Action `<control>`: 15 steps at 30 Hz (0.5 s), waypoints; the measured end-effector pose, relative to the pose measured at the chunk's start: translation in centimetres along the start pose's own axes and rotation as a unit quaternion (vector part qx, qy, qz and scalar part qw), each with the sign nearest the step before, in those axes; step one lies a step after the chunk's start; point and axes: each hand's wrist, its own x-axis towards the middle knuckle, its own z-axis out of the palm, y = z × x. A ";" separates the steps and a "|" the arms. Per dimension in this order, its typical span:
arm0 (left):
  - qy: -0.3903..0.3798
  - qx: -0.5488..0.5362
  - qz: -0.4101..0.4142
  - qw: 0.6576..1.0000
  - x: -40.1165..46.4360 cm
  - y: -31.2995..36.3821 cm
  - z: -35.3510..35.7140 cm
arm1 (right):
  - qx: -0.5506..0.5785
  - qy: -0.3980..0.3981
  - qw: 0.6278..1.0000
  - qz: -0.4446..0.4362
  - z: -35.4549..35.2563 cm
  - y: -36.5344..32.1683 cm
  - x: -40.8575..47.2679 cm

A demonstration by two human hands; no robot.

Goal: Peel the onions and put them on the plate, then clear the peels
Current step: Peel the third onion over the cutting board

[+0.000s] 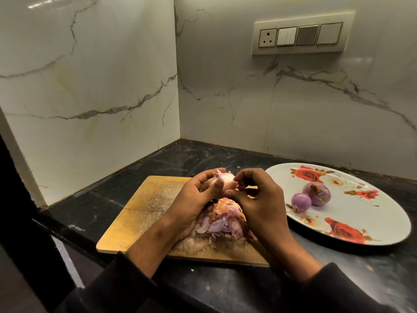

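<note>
While two peeled onions wait on the flowered plate [352, 199], a person works a third above a wooden cutting board [144, 204] set on a dark stone counter [225, 154] in a marble-walled corner. The larger peeled onion [316, 193] and the smaller one [300, 202] touch each other near the plate's left side. Beneath the hands, a heap of peels [223, 220] covers the board's right half. The left hand [194, 199] cups the onion in hand [226, 180], fingers curled round it, while the right hand [259, 197] pinches at its skin with thumb and fingertips; a papery flap stands loose at the top.

Thin skin may tear short, leaving patches behind, and a slick bulb could slip from the cupped palm onto the heap. The peel heap sits close to the board's front right edge, so a careless sweep might scatter flakes over the counter. Bare counter lies behind the board and open plate surface right of the onions gives room for a short carry rightward.
</note>
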 end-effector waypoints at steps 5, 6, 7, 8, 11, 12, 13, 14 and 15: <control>0.001 -0.016 0.003 1.000 0.1 -0.2 0.0 | 0.019 0.009 0.999 0.033 -0.2 0.5 0.2; 0.000 -0.016 0.002 1.000 0.2 -0.3 0.0 | 0.021 0.009 0.999 0.040 -0.2 0.6 0.2; -0.002 -0.014 0.003 1.000 0.2 -0.3 -0.1 | 0.022 0.007 0.999 0.045 -0.2 0.7 0.2; -0.002 -0.010 0.004 1.000 0.3 -0.4 -0.1 | 0.020 0.006 0.999 0.049 -0.1 0.7 0.2; 0.001 0.005 0.004 1.000 0.3 -0.5 -0.2 | 0.010 0.003 0.999 0.042 0.1 0.6 0.1; 0.002 0.009 0.004 1.000 0.3 -0.5 -0.2 | 0.005 0.002 0.999 0.038 0.1 0.5 0.1; 0.002 0.009 0.002 1.000 0.3 -0.5 -0.2 | 0.000 0.002 0.999 0.033 0.1 0.5 0.1; 0.003 0.007 0.001 1.000 0.3 -0.6 -0.2 | -0.007 0.003 1.000 0.028 0.2 0.4 0.0; 0.006 0.006 -0.001 1.000 0.3 -0.6 -0.2 | -0.013 0.003 1.000 0.022 0.3 0.4 0.0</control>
